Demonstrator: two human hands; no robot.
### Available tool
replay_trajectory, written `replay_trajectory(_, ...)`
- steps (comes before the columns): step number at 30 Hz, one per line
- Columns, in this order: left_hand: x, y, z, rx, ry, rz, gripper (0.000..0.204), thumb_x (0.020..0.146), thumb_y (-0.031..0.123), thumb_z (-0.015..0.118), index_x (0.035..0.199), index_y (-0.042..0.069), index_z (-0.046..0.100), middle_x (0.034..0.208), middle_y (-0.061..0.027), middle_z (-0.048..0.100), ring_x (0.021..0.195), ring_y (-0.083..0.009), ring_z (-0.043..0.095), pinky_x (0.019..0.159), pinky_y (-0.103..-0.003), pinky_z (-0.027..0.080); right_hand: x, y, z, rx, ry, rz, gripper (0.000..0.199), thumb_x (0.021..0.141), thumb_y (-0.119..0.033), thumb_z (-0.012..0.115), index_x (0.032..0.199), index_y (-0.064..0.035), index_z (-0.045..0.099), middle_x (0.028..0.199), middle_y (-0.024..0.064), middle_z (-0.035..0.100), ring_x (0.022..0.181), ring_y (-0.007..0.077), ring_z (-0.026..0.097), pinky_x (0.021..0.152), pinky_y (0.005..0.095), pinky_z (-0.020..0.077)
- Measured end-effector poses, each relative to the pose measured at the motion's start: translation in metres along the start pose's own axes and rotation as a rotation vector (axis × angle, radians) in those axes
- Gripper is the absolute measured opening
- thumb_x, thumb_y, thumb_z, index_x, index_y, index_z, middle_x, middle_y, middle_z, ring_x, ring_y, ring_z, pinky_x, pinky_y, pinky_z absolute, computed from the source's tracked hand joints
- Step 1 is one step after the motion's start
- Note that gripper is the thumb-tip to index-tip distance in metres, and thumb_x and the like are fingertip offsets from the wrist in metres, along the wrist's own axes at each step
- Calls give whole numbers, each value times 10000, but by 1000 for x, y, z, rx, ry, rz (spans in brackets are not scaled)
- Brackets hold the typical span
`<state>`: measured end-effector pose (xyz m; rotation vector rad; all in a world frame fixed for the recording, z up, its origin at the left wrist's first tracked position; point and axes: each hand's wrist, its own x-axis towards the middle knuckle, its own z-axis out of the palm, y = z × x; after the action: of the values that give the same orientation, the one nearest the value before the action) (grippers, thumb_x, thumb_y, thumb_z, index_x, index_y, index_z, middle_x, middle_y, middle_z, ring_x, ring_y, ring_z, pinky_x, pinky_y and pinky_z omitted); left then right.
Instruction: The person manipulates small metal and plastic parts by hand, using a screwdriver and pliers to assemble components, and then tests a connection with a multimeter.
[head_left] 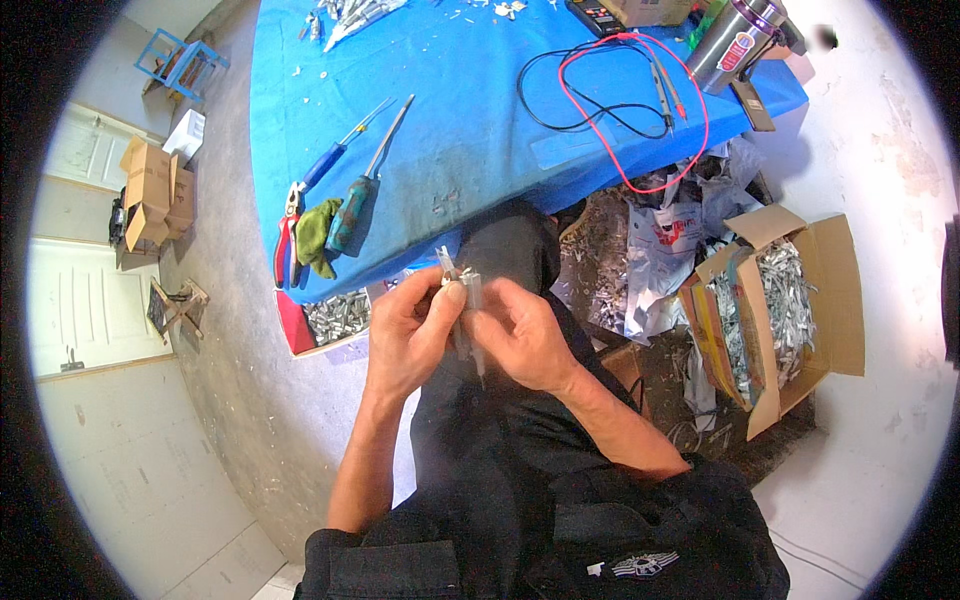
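Note:
Above my lap, just off the front edge of the blue-covered table [440, 190], my two hands are close together. My left hand [408, 335] pinches a small silvery, partly see-through piece [447, 260] between thumb and fingers. Beside it, my right hand [522, 335] has closed fingers on a thin translucent strip [474, 290] that hangs down between the hands. The exact kind of these pieces is too small to make out. Nearest on the table lie a teal-handled screwdriver [349, 214], a green cloth [316, 238], red-and-blue pliers [288, 232] and a blue-handled screwdriver [322, 164].
A multimeter [597, 18] with red and black leads [590, 108] and a steel flask [734, 48] occupy the table's far right. Below, a cardboard box [840, 290] holds silvery strips. Another box [298, 328] of small metal parts sits under the left edge.

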<state>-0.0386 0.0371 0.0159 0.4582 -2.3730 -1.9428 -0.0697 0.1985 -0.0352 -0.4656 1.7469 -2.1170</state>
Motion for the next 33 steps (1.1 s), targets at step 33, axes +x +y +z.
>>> replay_trajectory(33, -25, 7, -7, 103, -90, -3, 265, 1056, 212, 630, 996, -36, 700, 728, -37, 664, 577, -110, 611, 525, -273, 473, 4, -7, -17, 4, -252, 112, 278, 946, -248, 771, 873, -19, 631, 686, 60, 620, 647, 77, 545, 564, 314, 452)
